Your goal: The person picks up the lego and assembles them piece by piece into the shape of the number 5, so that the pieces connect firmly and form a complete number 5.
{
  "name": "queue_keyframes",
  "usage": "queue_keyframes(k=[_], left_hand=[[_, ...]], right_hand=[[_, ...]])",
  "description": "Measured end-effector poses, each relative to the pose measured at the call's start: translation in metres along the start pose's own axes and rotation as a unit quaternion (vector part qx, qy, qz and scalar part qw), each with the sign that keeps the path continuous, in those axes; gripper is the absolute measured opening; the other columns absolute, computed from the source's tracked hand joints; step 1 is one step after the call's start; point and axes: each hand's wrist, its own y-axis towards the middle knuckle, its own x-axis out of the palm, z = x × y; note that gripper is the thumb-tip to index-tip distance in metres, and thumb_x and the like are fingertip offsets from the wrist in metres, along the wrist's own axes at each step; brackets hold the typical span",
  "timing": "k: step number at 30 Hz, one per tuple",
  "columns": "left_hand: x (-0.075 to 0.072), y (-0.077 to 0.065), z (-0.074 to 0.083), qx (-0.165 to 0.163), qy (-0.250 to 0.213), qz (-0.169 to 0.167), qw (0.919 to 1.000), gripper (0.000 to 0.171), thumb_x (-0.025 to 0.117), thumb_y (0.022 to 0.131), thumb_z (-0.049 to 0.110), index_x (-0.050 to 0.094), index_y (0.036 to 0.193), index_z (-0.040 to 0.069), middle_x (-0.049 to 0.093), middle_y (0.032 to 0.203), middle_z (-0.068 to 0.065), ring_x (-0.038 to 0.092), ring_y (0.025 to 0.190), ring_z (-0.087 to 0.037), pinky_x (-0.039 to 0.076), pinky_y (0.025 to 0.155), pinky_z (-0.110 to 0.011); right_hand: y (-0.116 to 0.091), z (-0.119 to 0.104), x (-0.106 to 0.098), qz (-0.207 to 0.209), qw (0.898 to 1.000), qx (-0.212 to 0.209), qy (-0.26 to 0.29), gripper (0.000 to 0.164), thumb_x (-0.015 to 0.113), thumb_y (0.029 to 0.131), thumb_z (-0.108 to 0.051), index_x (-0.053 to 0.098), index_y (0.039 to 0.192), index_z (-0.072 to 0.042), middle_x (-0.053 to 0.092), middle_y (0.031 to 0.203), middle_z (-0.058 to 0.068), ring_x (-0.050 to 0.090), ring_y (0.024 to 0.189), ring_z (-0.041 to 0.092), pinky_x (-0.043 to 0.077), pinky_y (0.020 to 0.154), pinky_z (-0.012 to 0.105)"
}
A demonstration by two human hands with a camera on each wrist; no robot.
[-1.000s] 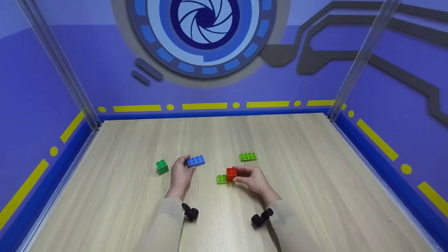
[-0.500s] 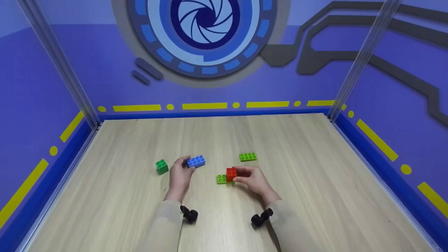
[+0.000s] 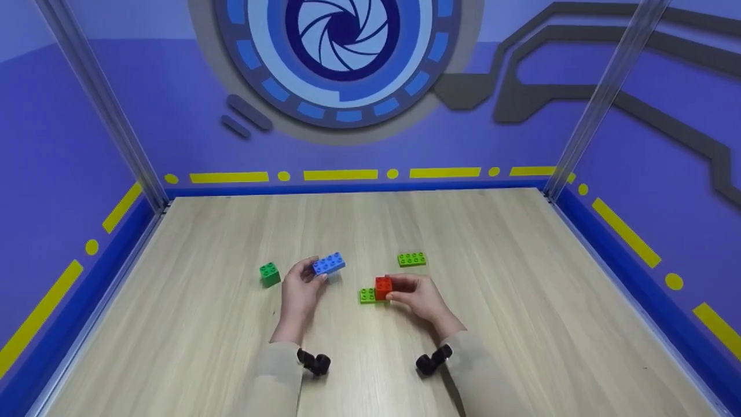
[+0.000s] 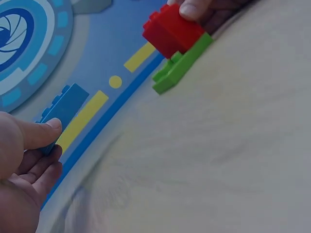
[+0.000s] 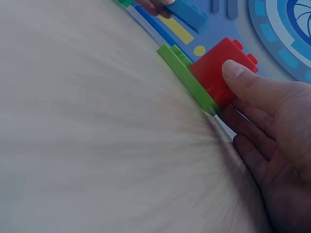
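Observation:
Between thumb and fingers, my left hand [image 3: 301, 292] pinches a blue toy brick [image 3: 329, 264]; it looks lifted off the table in the left wrist view. My right hand [image 3: 424, 295] grips a red square brick [image 3: 383, 288] by its sides. That red brick [image 5: 221, 73] sits on the right half of a flat lime green brick [image 5: 187, 77], whose left studs stay uncovered. The lime brick [image 4: 177, 70] lies on the table. The right fingers behind the red brick are partly hidden.
A dark green square brick [image 3: 270, 274] stands left of my left hand. Another flat lime brick [image 3: 411, 259] lies beyond my right hand. The wooden table [image 3: 521, 289] is bounded by blue-purple walls [image 3: 347, 156] at the back and sides.
My left hand has raised the blue brick slightly, tilting it up to the right. The right hand and the red brick have kept their place.

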Motion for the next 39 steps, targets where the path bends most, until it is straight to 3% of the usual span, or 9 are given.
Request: queue_keyframes(k=[9,14,19,24,39], left_hand=[[0.014,-0.012,0.012,0.01,-0.077,-0.028,0.9966,0.043,0.07,0.094,-0.003,0.065,0.135,0.006,0.065,0.139,-0.017,0.062,0.131,-0.032,0.055,0.108,-0.04],[0.02,-0.016,0.015,0.029,-0.075,-0.058,0.995,0.043,0.072,0.092,-0.003,0.066,0.135,0.004,0.065,0.139,-0.02,0.063,0.13,-0.035,0.058,0.104,-0.038],[0.024,-0.021,0.018,0.022,-0.078,-0.087,0.9929,0.046,0.072,0.092,-0.004,0.064,0.137,0.004,0.065,0.14,-0.021,0.064,0.128,-0.035,0.059,0.101,-0.035],[0.029,-0.025,0.02,0.017,-0.074,-0.099,0.9922,0.046,0.072,0.092,-0.002,0.065,0.137,0.007,0.066,0.139,-0.017,0.065,0.127,-0.031,0.059,0.101,-0.034],[0.04,-0.03,0.016,0.055,-0.059,-0.126,0.9887,0.045,0.074,0.092,0.001,0.065,0.136,0.004,0.069,0.135,-0.015,0.067,0.123,-0.03,0.058,0.103,-0.032]], right_hand=[[-0.001,-0.002,0.001,-0.004,1.0,-0.003,-0.007,0.044,0.082,0.087,-0.012,0.071,0.129,-0.003,0.074,0.125,0.017,0.07,0.117,0.029,0.056,0.105,0.042],[-0.001,-0.003,0.003,-0.003,1.0,-0.009,-0.007,0.044,0.082,0.086,-0.01,0.071,0.128,-0.001,0.074,0.124,0.018,0.07,0.116,0.03,0.056,0.105,0.044],[-0.002,-0.005,0.004,-0.001,1.0,-0.019,-0.01,0.044,0.082,0.086,-0.009,0.071,0.128,0.0,0.074,0.124,0.019,0.07,0.116,0.032,0.056,0.105,0.047],[-0.002,-0.006,0.005,-0.005,0.999,-0.02,-0.026,0.043,0.083,0.086,-0.012,0.072,0.126,-0.003,0.075,0.123,0.017,0.071,0.115,0.03,0.057,0.104,0.045],[-0.001,-0.005,0.005,-0.014,0.999,-0.021,-0.021,0.041,0.082,0.087,-0.013,0.072,0.125,-0.002,0.074,0.124,0.017,0.07,0.117,0.031,0.057,0.105,0.044]])
